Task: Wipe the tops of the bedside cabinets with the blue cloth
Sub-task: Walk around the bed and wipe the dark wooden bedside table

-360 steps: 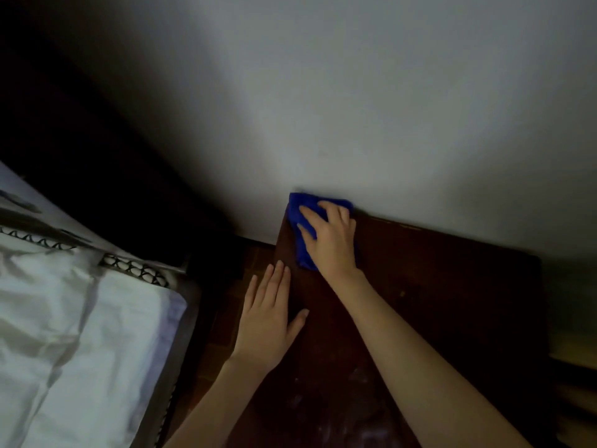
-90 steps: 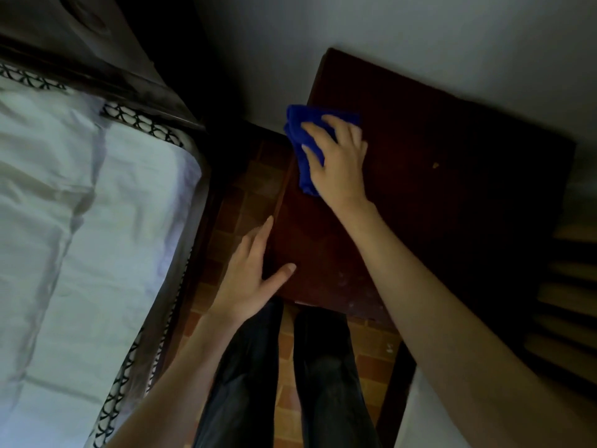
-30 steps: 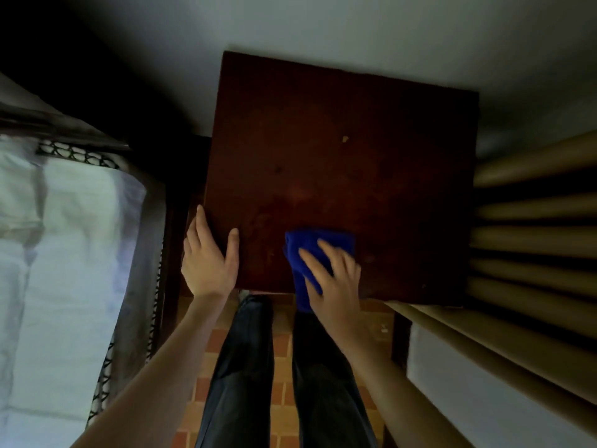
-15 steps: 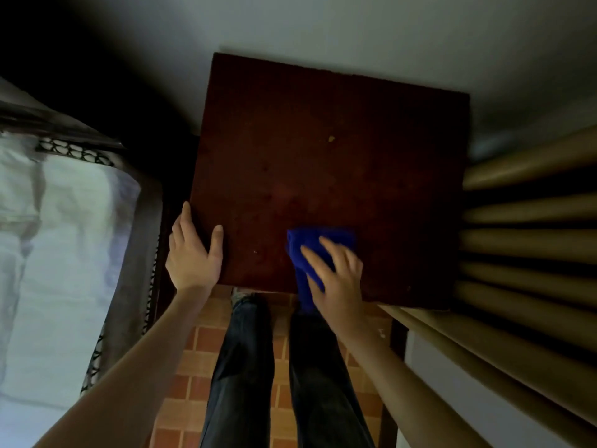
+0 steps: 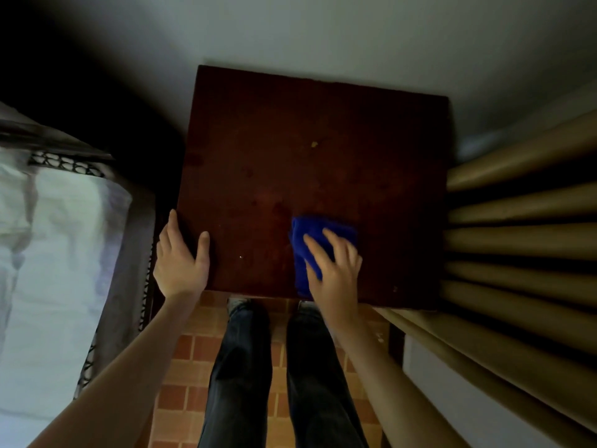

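A dark red-brown bedside cabinet [image 5: 290,150] fills the middle of the view, its top seen from above. The folded blue cloth [image 5: 307,234] lies on the top near the front edge, right of centre. My right hand [image 5: 336,270] presses flat on the cloth with fingers spread, covering its nearer half. My left hand [image 5: 181,263] rests on the cabinet's front left corner, thumb on the top and fingers along the left side. A small pale speck [image 5: 314,144] sits on the top toward the back.
A bed with white sheets [image 5: 55,253] and a dark patterned border lies to the left. Tan pleated curtains [image 5: 523,240] hang against the cabinet's right side. A pale wall [image 5: 323,33] runs behind. My legs in dark trousers [image 5: 277,367] stand on an orange tiled floor [image 5: 184,350].
Over the last second my right hand has pushed the cloth slightly right along the front edge. Earlier it wiped the back left corner, then came down to the front.
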